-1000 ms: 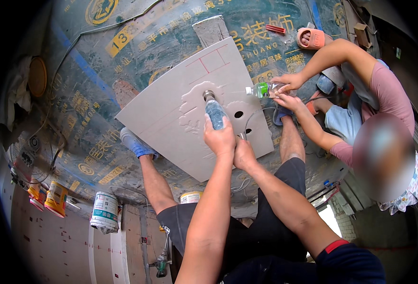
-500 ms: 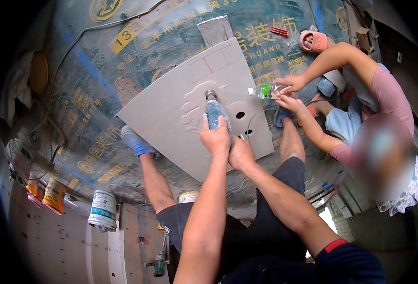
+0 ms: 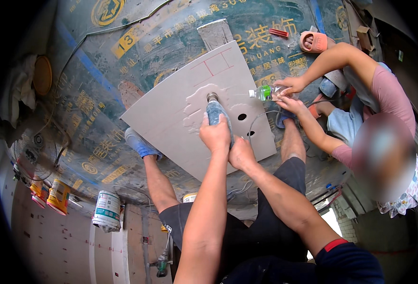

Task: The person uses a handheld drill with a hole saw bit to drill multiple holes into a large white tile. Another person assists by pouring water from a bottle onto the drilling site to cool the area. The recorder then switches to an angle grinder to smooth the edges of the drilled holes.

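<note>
My left hand (image 3: 215,134) is wrapped round the front body of a dusty blue power drill (image 3: 217,112). Behind it, my right hand (image 3: 241,153) grips the drill's rear end. Its round metal bit (image 3: 212,96) meets a large pale tile (image 3: 159,113), inside a whitish wet puddle (image 3: 194,105). Two round holes (image 3: 242,117) show in the tile to the right, the lower one partly crossed by a cord. From the right, a co-worker's two hands (image 3: 289,92) hold a clear plastic bottle (image 3: 266,93) with a green label, tilted sideways with its white cap toward the bit.
Under the tile's far edge lies a grey board (image 3: 215,33). My blue-covered feet (image 3: 141,143) flank the tile. A red object (image 3: 278,32) and the co-worker's orange slipper (image 3: 313,42) are at far right. Left stand a fan (image 3: 36,146) and several buckets (image 3: 107,208). A cable (image 3: 119,22) crosses the floor covering.
The view has shifted slightly. Both my hands stay on the drill, its bit at the same spot on the tile. The co-worker still holds the bottle beside it.
</note>
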{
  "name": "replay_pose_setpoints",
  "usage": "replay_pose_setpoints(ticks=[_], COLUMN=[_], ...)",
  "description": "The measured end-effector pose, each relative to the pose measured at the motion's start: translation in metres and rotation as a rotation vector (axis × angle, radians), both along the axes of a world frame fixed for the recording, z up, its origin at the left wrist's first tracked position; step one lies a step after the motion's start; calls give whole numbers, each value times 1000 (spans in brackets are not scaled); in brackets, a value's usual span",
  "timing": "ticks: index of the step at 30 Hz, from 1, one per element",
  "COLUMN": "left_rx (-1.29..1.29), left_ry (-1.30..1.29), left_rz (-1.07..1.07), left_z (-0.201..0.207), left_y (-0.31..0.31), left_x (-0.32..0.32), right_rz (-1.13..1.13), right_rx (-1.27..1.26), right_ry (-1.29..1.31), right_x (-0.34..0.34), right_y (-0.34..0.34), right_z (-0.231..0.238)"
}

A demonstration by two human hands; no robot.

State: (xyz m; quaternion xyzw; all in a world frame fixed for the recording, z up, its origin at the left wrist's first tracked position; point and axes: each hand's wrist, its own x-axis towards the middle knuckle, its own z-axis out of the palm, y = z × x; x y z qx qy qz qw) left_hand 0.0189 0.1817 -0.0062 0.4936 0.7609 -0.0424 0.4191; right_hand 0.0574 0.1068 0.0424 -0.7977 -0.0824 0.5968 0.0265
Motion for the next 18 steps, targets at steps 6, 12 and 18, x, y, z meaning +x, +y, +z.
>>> replay_pose_setpoints(ticks=[6, 12, 18], left_rx=[-46, 28, 56], left_ry=[57, 105, 90], left_rz=[-73, -141, -163], left_z=[6, 7, -2], left_y=[6, -3, -16], left_x=[13, 17, 15], right_rz=[-45, -98, -105], right_rx=[33, 47, 109], right_ry=[-6, 52, 33], right_x=[2, 10, 6], right_y=[-8, -3, -19], right_z=[-4, 7, -1])
